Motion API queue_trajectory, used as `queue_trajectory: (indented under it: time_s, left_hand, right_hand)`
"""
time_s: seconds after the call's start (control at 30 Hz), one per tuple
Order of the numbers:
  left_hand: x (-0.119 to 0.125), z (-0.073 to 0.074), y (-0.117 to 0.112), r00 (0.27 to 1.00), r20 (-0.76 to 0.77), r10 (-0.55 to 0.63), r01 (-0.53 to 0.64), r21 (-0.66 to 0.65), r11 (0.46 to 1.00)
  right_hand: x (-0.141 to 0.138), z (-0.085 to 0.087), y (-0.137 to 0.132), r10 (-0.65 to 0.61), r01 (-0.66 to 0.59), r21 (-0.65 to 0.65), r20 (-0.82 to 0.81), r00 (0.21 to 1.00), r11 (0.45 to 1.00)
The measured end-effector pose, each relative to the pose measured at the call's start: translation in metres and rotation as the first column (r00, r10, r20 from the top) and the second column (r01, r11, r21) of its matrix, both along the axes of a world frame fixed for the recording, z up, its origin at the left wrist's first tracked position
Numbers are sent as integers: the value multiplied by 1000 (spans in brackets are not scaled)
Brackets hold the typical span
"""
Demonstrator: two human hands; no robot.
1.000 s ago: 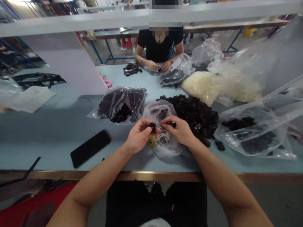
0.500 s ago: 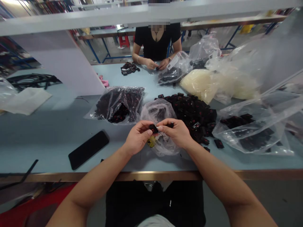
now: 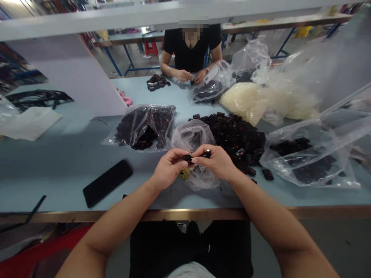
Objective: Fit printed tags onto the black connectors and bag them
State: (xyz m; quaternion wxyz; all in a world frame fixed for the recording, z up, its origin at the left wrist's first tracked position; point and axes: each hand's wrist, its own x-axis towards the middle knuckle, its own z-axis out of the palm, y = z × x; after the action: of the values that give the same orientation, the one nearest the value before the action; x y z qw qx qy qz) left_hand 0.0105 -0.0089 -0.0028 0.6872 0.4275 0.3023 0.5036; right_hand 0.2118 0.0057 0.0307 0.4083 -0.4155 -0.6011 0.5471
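Observation:
My left hand (image 3: pixel 168 168) pinches a small black plastic part (image 3: pixel 188 158) with a red mark, between thumb and fingertips. My right hand (image 3: pixel 216 162) is closed, its thumb and fingertips touching the right side of that part. A short dark piece (image 3: pixel 208 153) with a shiny end shows at the fingers of my right hand; its kind I cannot make out. Below both hands lies an open clear plastic bag (image 3: pixel 203 181) with small pale pieces in it. Something yellow (image 3: pixel 184 173) shows beside the bag, under my left hand.
A heap of black parts (image 3: pixel 232 133) lies to the right, and a full clear bag (image 3: pixel 142 127) to the left. A black phone (image 3: pixel 108 183) rests near the table edge (image 3: pixel 197 214). Further bags (image 3: pixel 313 158) stand right. Across the table a person (image 3: pixel 191 48) handles a small dark piece.
My right fingertips have come closer against the black part, which has turned a little in my left hand. The view has shifted slightly.

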Motion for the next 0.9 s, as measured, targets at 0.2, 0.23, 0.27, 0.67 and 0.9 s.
queue_trajectory:
  time_s: [0.2,0.23,0.27,0.67,0.9]
  left_hand:
    - [-8,1,0,980,-194,-47,67,98,993]
    - [-9,2,1,971,-232,-52,81,115,990]
    - [-10,3,1,964,-258,-57,93,129,987]
    - [-6,3,9,993,-26,112,-113,-12,994]
    - [-5,7,6,997,-22,79,-80,-34,996]
  right_hand:
    - [6,1,4,186,-198,-157,-87,979,968]
    - [6,0,4,199,-211,-164,-86,976,964]
    - [6,0,4,208,-219,-166,-81,975,962]
    - [6,-8,7,-43,-249,285,733,679,925]
    - [-2,-7,3,-28,-442,191,937,348,877]
